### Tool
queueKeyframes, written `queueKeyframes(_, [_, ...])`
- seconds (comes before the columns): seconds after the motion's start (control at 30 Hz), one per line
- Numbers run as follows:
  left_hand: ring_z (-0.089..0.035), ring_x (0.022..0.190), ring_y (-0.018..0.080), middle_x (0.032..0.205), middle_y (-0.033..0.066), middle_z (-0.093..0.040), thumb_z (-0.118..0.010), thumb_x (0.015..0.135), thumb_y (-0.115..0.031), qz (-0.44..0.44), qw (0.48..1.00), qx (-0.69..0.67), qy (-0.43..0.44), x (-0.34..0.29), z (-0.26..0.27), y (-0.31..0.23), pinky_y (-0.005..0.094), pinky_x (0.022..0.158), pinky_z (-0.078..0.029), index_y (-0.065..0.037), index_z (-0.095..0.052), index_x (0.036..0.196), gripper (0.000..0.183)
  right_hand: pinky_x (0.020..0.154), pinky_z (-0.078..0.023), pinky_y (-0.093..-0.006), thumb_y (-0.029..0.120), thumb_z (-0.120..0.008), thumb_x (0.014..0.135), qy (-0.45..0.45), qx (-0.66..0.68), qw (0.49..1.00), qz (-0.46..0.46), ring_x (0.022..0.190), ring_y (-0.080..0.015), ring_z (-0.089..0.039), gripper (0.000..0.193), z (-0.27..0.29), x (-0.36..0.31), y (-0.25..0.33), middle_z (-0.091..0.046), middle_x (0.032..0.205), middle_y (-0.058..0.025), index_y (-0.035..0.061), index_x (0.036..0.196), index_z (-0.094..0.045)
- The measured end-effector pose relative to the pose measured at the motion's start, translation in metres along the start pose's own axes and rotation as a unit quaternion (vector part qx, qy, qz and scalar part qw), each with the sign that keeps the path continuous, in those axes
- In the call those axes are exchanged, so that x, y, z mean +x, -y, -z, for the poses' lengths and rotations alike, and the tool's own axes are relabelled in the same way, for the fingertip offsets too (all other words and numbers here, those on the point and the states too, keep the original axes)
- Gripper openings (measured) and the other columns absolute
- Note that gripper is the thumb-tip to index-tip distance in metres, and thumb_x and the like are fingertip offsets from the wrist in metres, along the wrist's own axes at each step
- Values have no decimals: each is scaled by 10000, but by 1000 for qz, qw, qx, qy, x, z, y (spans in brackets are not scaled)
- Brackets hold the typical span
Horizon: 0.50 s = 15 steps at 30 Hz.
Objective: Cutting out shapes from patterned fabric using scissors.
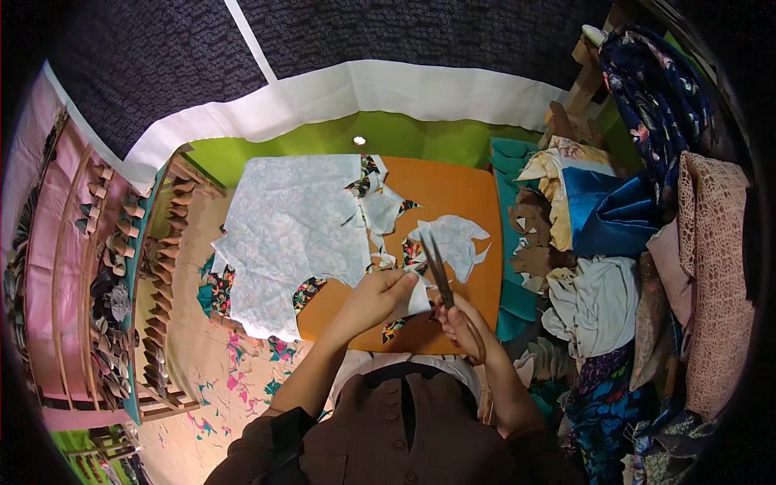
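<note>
A pair of dark metal scissors (443, 283) is in my right hand (461, 323), its blades pointing away from me over the table. My left hand (378, 301) pinches a small fabric piece (419, 299), pale on one side, just left of the scissors. Beyond the blades lies a loose pale fabric piece (459, 242) with an uneven outline. A large fabric sheet (295, 214), its pale side up, covers the left part of the orange table (449, 190). Its turned edges show a black floral print. Narrow scraps (380, 212) lie along its right side.
To the right are piled fabrics, including a shiny blue cloth (606, 210) and a crumpled pale cloth (594, 303). Colourful scraps (242, 364) litter the floor at left. Racks of shoe-shaped forms (166, 283) stand farther left. A dark patterned curtain (420, 36) hangs behind the table.
</note>
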<state>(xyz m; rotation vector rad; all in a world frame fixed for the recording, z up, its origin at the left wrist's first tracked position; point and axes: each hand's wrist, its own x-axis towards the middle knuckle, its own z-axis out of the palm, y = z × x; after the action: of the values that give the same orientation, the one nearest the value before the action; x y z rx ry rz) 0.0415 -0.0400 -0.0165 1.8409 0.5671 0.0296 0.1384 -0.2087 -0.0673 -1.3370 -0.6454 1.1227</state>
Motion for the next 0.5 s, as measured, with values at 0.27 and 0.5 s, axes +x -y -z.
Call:
queueKeyframes(0.27, [-408,496,51,565,-50,-415,-422,891,-323,141,888,-436,43,4,16,6,169,463,-314,-81,-526,935,267,443,-323,-202,437,-475,841,-154,291,939,-96,498,-63,-355,334,-4,30,-32,-421,644,16,112,917,-453])
queueKeyframes(0.5, [-562,649,119,726,23,-547,-438,881,-298,103,753,-644,84,11,30,57,228,616,-487,-54,-467,1129,349,484,-341,-218,123,-528,841,25,511,857,-53,512,-52,-379,88,-23,32,-50,-432,655,40,149,887,-457])
